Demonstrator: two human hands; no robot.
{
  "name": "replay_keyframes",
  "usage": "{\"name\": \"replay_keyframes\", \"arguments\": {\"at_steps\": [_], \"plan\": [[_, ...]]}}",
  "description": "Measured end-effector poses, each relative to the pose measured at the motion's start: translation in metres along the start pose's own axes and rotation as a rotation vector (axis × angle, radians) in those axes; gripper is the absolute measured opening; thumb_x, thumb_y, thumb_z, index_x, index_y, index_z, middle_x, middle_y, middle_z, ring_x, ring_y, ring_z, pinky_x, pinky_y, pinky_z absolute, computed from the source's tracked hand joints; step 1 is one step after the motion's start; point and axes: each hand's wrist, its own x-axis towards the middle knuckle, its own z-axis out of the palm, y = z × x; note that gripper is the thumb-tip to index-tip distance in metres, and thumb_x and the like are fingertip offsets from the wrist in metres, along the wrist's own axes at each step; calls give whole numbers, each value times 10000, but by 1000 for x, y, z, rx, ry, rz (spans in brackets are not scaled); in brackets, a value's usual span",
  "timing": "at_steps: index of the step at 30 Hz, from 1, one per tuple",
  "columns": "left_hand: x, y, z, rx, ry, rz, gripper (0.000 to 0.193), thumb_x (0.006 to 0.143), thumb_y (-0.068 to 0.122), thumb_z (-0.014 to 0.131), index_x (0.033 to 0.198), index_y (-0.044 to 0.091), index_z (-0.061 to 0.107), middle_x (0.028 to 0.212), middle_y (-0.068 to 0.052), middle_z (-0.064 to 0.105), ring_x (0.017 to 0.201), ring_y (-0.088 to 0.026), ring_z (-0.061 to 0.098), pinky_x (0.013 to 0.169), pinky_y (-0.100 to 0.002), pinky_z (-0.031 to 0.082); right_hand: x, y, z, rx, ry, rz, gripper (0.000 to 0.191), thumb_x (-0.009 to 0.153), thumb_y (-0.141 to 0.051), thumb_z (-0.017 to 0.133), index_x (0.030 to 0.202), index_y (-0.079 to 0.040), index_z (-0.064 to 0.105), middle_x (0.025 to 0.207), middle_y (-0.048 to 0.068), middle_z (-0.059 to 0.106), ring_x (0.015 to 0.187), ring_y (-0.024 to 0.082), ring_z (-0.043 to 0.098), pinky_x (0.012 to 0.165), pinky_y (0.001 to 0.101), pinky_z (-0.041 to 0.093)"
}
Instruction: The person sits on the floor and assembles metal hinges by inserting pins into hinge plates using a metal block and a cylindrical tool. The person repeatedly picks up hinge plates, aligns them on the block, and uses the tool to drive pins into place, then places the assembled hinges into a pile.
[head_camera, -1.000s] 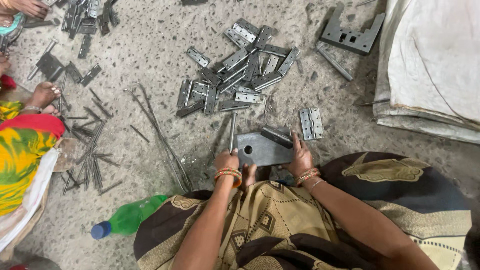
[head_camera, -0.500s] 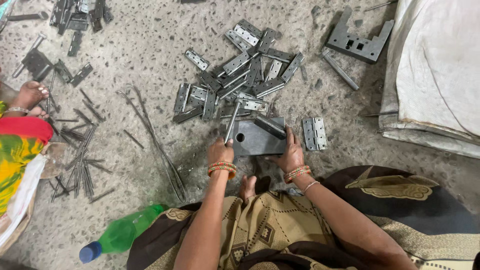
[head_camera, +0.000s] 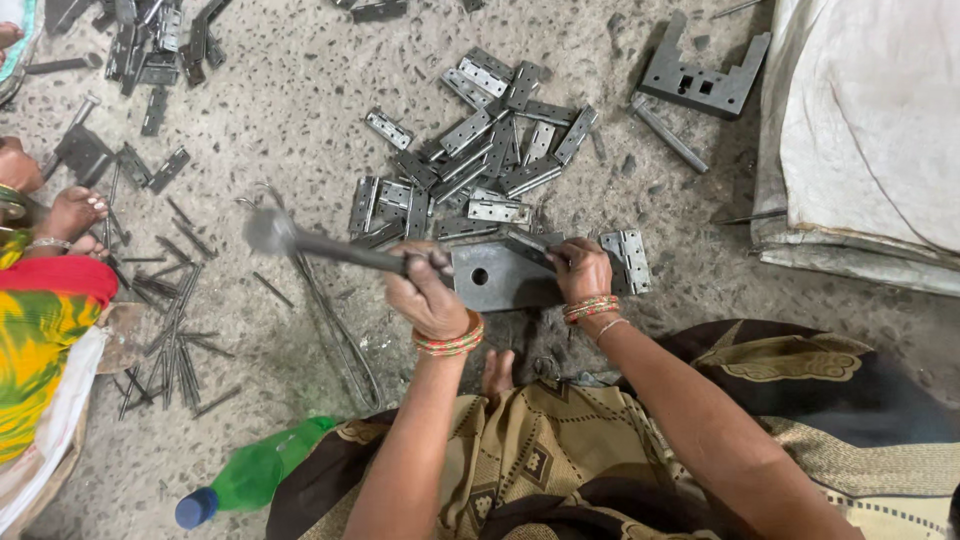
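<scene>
At the far left a co-worker's bare foot (head_camera: 72, 212) rests on the grey concrete floor (head_camera: 300, 110), beside a bright yellow, green and red garment (head_camera: 40, 340). Thin steel rods (head_camera: 170, 330) lie scattered just next to it. Lower down, a green plastic bottle with a blue cap (head_camera: 255, 472) lies on its side; what is in it cannot be told.

The left hand (head_camera: 428, 295) is closed tight round the handle of a dark metal hammer (head_camera: 330, 246). Its blurred head points left, raised above the floor, and the handle runs level to the fist. Red and gold bangles (head_camera: 450, 343) ring that wrist.

Just right of the fist sits a thick grey steel block with a round hole (head_camera: 495, 278), flat on the floor in front of the person's knees. The right hand (head_camera: 580, 270) presses down on the block's right end, fingers curled over a small metal piece there; which piece it is cannot be made out.

Behind the block lies a loose heap of grey steel hinge leaves (head_camera: 480, 160). One open hinge (head_camera: 627, 262) lies touching the right hand. Farther right, a notched steel bracket (head_camera: 700, 82) lies near a white cloth sack (head_camera: 870, 140).
</scene>
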Motion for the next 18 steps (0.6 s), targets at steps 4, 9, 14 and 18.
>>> {"name": "replay_keyframes", "arguments": {"at_steps": [4, 9, 14, 18], "plan": [[-42, -47, -9, 856, -768, -324, 300, 1032, 291, 507, 1113, 16, 595, 709, -193, 685, 653, -360, 692, 597, -475, 525, 0, 6, 6, -171, 4, -87, 103, 754, -81, 792, 855, -97, 796, 1022, 83, 759, 956, 301, 704, 882, 410, 567], [-74, -77, -6, 1014, -886, -321, 382, 993, 401, 565, 967, 36, 676, 844, -232, 714, 769, -467, 700, 697, -566, 557, -6, 9, 3, -114, -27, -83, 119, 742, -95, 803, 861, -103, 804, 1022, 86, 742, 1000, 314, 676, 901, 439, 534], [-50, -55, -3, 935, -658, -310, 432, 1056, 434, 550, 951, 30, 663, 711, -215, 683, 696, -439, 675, 647, -547, 525, -7, 7, 1, -106, -39, -106, 119, 754, -107, 805, 872, -98, 799, 1044, 93, 738, 1015, 333, 663, 922, 440, 522], [-16, -14, -10, 585, -374, -184, 354, 1072, 357, 542, 933, 40, 615, 633, -123, 625, 546, -343, 610, 551, -485, 441, 1, 1, -5, -101, -92, -63, 235, 726, -163, 843, 923, -63, 764, 1103, 141, 724, 979, 379, 668, 855, 468, 540]]}}
